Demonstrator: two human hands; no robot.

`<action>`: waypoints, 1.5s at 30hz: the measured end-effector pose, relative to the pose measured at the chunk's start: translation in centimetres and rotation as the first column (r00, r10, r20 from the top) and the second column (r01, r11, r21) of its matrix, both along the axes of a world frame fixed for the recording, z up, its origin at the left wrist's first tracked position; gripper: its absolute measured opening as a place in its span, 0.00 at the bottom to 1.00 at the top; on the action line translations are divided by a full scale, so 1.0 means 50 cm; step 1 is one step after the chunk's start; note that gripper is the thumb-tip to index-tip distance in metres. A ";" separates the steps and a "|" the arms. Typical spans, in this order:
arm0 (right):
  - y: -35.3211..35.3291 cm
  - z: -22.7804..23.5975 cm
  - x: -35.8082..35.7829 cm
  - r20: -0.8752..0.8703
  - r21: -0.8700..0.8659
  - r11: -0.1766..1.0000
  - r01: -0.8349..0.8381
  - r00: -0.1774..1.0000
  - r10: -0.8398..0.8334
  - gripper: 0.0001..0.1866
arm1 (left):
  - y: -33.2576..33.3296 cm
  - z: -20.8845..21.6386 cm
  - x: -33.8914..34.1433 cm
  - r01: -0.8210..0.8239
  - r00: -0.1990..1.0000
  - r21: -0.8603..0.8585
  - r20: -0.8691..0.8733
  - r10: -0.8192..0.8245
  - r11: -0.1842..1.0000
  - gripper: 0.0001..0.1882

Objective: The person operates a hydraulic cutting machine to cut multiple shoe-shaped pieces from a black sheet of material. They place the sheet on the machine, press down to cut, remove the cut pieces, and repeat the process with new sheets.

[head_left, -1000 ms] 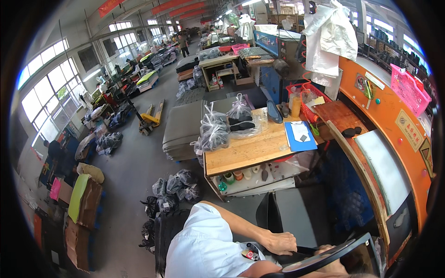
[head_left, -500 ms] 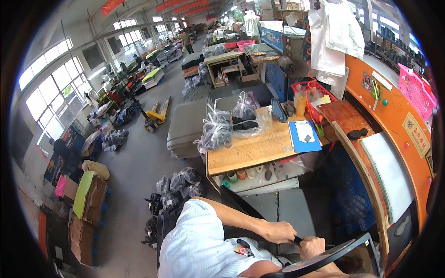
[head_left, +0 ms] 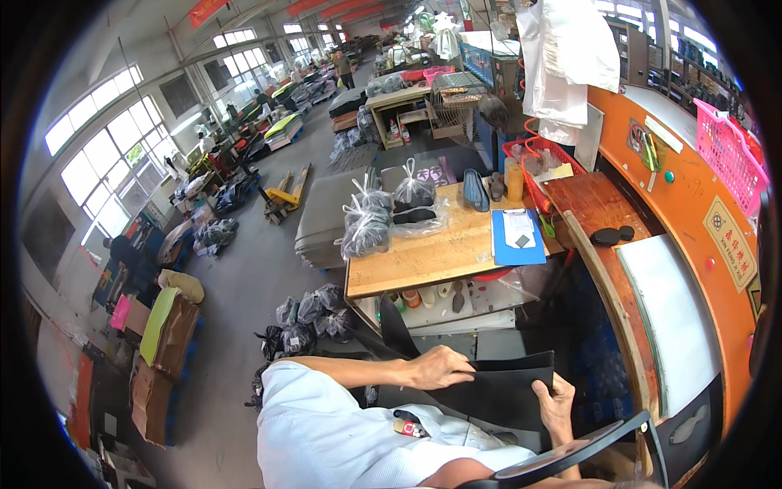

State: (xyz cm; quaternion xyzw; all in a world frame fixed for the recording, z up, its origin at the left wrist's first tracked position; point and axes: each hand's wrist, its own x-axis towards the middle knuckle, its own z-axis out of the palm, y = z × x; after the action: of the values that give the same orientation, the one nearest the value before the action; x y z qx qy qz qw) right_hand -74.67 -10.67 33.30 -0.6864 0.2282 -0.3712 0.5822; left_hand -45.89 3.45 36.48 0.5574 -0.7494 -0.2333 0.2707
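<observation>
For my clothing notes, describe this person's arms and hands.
The left hand and right hand are bare, with no gloves. The left sleeve is short, pale bluish white and finely striped, leaving the left forearm bare. The right sleeve cannot be made out.

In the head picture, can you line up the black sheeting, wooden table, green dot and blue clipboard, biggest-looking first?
1. Wooden table
2. Black sheeting, though being nearer makes it look bigger
3. Blue clipboard
4. Green dot

Sheet matl (head_left: 503, 398) before tbl (head_left: 423, 262); bags (head_left: 365, 231) on its L, clipboard (head_left: 521, 256) R.
</observation>
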 end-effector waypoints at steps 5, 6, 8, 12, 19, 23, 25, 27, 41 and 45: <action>-0.070 0.022 -0.036 0.091 -0.010 0.997 0.073 0.993 -0.072 0.16 | -0.036 0.067 -0.057 -0.025 1.000 -0.014 -0.019 0.024 1.000 0.13; -0.089 0.030 -0.046 0.154 0.030 0.997 0.068 0.986 -0.072 0.17 | -0.044 0.081 -0.068 -0.030 1.000 -0.014 -0.006 0.030 0.999 0.13; -0.116 0.046 -0.063 0.165 -0.019 0.996 0.087 0.983 -0.083 0.21 | -0.056 0.102 -0.092 -0.038 0.999 0.010 -0.002 0.038 0.999 0.14; -0.121 0.067 -0.085 0.162 -0.172 0.952 0.254 0.960 -0.227 0.18 | -0.088 0.123 -0.132 -0.071 0.997 0.027 0.022 0.070 0.997 0.15; -0.123 0.099 -0.104 0.159 -0.250 0.898 0.362 0.930 -0.330 0.11 | -0.118 0.121 -0.160 -0.167 0.967 0.212 -0.157 0.202 0.963 0.33; -0.135 0.092 -0.093 0.147 -0.287 0.882 0.374 0.927 -0.345 0.10 | -0.147 0.078 -0.151 -0.016 0.984 0.248 -0.166 0.059 0.969 0.29; -0.141 0.082 -0.084 0.087 -0.303 0.880 0.366 0.930 -0.357 0.08 | -0.164 0.047 -0.143 -0.063 0.976 0.353 -0.172 0.131 0.934 0.22; -0.151 0.074 -0.073 0.039 -0.334 0.870 0.362 0.928 -0.371 0.07 | -0.172 0.016 -0.135 -0.064 0.975 0.338 -0.179 0.130 0.939 0.21; -0.251 0.075 -0.074 0.014 0.120 0.898 0.424 0.903 -0.429 0.14 | -0.278 0.015 -0.051 0.024 0.988 -0.173 -0.145 -0.050 0.985 0.11; -0.299 -0.044 -0.102 -0.463 0.075 0.970 0.232 0.870 -0.172 0.11 | -0.307 0.038 -0.055 0.099 0.993 -0.102 -0.058 -0.105 0.990 0.10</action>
State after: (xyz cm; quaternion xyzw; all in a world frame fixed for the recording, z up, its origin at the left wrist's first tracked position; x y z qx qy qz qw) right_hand -79.76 -25.60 31.09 -0.6874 0.4514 -0.2446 0.5137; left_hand -48.66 -11.91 38.39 0.4966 -0.7786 -0.2269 0.3095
